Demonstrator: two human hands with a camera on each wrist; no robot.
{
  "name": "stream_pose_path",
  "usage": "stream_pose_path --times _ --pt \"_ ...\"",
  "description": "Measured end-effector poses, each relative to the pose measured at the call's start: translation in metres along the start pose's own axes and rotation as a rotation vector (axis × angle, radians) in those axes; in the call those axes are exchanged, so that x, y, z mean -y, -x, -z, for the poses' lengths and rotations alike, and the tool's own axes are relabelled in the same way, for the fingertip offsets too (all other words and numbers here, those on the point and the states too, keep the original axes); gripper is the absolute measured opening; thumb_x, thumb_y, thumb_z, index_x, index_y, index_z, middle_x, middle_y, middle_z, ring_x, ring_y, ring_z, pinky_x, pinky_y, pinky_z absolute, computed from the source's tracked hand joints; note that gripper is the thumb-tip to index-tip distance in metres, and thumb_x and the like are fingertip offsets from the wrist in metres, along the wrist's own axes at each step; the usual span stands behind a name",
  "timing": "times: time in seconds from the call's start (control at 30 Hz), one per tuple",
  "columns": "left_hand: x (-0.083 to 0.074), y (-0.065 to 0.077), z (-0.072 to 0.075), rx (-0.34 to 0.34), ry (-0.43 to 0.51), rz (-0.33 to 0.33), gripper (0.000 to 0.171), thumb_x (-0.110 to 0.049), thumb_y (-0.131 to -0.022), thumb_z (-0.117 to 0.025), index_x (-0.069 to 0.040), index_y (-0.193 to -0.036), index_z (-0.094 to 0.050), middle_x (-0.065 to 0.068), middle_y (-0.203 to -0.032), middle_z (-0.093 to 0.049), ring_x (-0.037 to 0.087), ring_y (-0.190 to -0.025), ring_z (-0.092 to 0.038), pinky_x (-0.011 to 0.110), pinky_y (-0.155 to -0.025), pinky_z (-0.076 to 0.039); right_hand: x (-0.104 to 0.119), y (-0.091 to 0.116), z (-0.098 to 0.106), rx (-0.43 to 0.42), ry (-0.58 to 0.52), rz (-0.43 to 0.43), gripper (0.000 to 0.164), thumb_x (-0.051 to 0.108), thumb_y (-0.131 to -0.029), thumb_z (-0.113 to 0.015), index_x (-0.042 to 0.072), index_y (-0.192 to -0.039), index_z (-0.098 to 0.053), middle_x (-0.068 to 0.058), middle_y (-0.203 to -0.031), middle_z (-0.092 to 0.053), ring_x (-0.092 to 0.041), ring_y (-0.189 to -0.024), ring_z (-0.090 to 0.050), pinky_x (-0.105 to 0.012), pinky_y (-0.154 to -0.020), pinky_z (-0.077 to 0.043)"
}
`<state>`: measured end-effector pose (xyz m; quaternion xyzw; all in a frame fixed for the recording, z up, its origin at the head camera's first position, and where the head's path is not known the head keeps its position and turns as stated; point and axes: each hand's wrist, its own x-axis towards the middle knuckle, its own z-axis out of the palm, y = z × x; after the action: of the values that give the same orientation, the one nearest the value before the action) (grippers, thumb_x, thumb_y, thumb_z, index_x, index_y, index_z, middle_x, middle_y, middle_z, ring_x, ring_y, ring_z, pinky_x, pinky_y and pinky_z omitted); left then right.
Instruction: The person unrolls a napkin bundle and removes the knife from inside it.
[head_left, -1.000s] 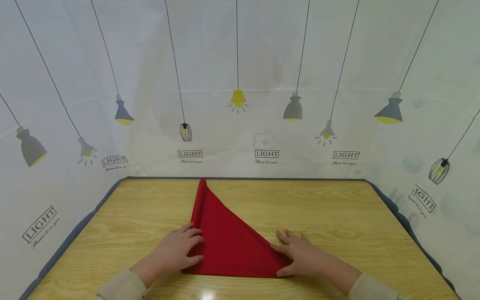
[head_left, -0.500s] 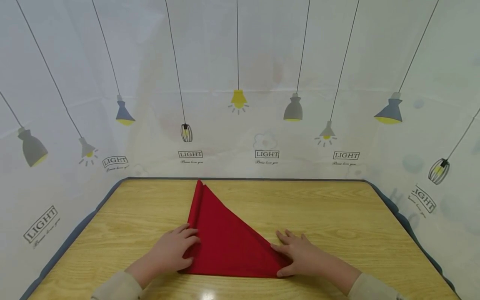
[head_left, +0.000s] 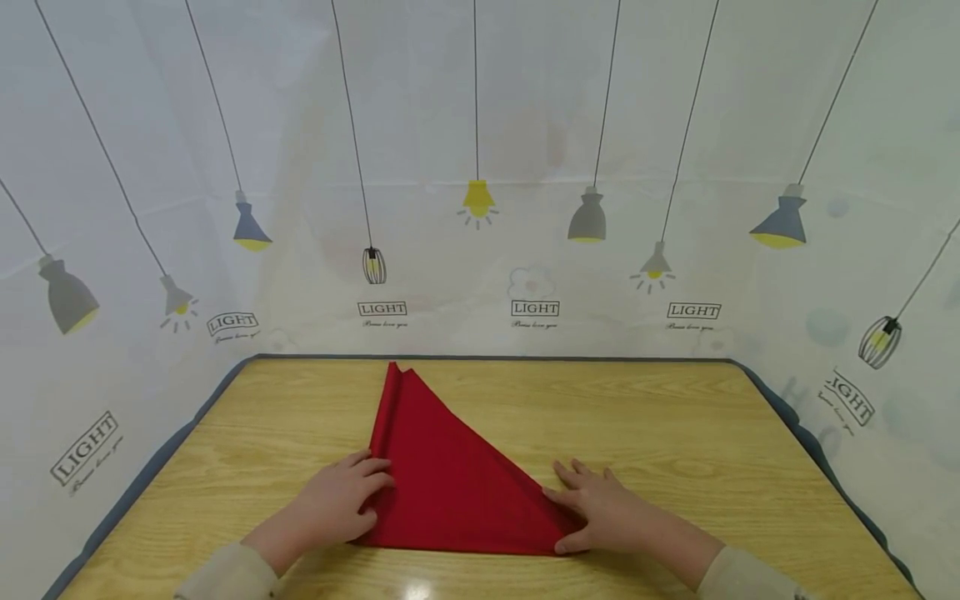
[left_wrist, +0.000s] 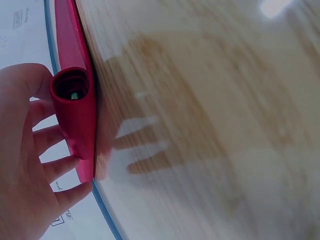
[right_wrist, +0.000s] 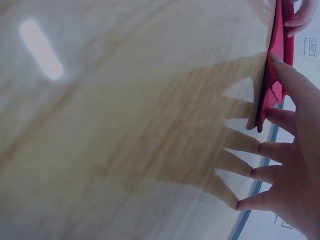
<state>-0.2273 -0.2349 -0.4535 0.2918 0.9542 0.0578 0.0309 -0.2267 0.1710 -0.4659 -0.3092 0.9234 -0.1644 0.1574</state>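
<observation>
A red cloth (head_left: 465, 475) lies on the table as a rough triangle, with a rolled left edge (head_left: 384, 412). My left hand (head_left: 336, 498) rests on the near part of that roll, its fingers spread over it. In the left wrist view, the roll's open end (left_wrist: 71, 90) shows a dark hollow with a small pale greenish spot inside. My right hand (head_left: 603, 508) lies with spread fingers at the cloth's right corner. The right wrist view shows its thumb (right_wrist: 290, 75) on the cloth and several other fingertips on the tabletop.
A glossy wood-grain table (head_left: 675, 425) has a blue-grey edge strip (head_left: 495, 357) along its back and sides. Behind it stands a pale backdrop (head_left: 420, 125) printed with hanging lamps and the word LIGHT. Light reflects off the table near its front edge.
My left hand and the rolled edge have moved a little to the left. The roll has unwound slightly, leaving more flat cloth beside it. My right hand has stayed in place.
</observation>
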Motion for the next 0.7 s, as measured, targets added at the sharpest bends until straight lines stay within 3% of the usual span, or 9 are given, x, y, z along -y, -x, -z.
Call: stream_pose_path --times 0.17,0.43,0.7 --pt "0.002 0.002 0.002 0.020 0.016 0.017 0.033 -0.027 -0.091 -0.065 -0.012 -0.120 -0.066 0.011 -0.136 -0.052 0.043 -0.130 -0.040 0.056 -0.099 -0.041 0.001 0.000 0.002 0.012 -0.018 -0.005 0.077 0.059 -0.083 -0.068 0.014 -0.143 -0.051 -0.016 -0.156 -0.027 -0.046 -0.142 -0.017 -0.075 -0.101 -0.016" --pt "0.008 0.005 -0.002 -0.003 0.006 0.027 0.047 -0.049 -0.087 -0.068 -0.013 -0.117 -0.067 0.012 -0.134 -0.054 0.043 -0.125 -0.044 0.055 -0.095 -0.044 0.002 0.000 0.001 0.011 -0.013 -0.015 0.077 0.058 -0.082 -0.069 0.013 -0.143 -0.052 -0.016 -0.156 -0.028 -0.047 -0.142 -0.017 -0.075 -0.101 -0.015" --pt "0.015 0.009 -0.001 -0.016 -0.033 0.039 0.046 -0.041 -0.083 -0.075 -0.012 -0.118 -0.066 0.012 -0.135 -0.053 0.044 -0.126 -0.044 0.056 -0.093 -0.045 0.001 -0.001 0.000 0.008 -0.009 -0.013 0.077 0.059 -0.082 -0.068 0.013 -0.143 -0.052 -0.016 -0.156 -0.028 -0.046 -0.142 -0.017 -0.075 -0.101 -0.015"
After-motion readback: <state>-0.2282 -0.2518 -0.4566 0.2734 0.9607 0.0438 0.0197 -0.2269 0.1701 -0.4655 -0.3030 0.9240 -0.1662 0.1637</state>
